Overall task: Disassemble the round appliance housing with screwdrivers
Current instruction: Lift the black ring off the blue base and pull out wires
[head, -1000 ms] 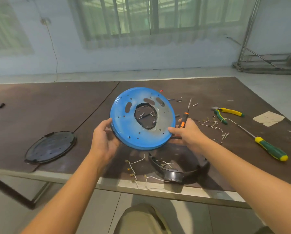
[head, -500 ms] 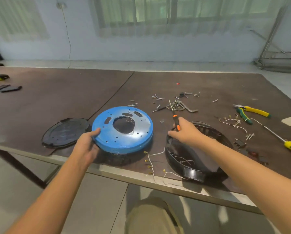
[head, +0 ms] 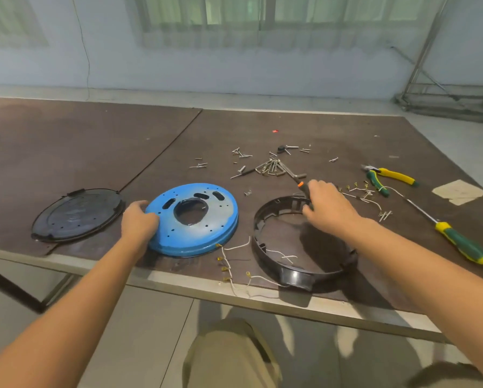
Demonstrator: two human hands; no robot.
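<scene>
A round blue metal plate [head: 203,228] with a centre hole lies flat on the table near the front edge. My left hand [head: 138,222] grips its left rim. To its right sits the black plastic housing ring [head: 271,247], with white wires [head: 234,264] trailing from it. My right hand [head: 327,207] hovers over the ring's far side and holds a small orange-and-black screwdriver [head: 300,184], shaft pointing away from me. A black round cover [head: 77,214] lies at the left.
Loose screws and hex keys [head: 271,165] are scattered behind the plate. Yellow-green pliers [head: 388,177] and a big green-yellow screwdriver [head: 458,242] lie at the right, beside a paper scrap [head: 458,191]. The table's front edge [head: 178,284] runs close below the parts.
The blue plate, held up in both hands a second ago, came down onto the table at the left. My right hand let go of it and moved over the black ring with the screwdriver.
</scene>
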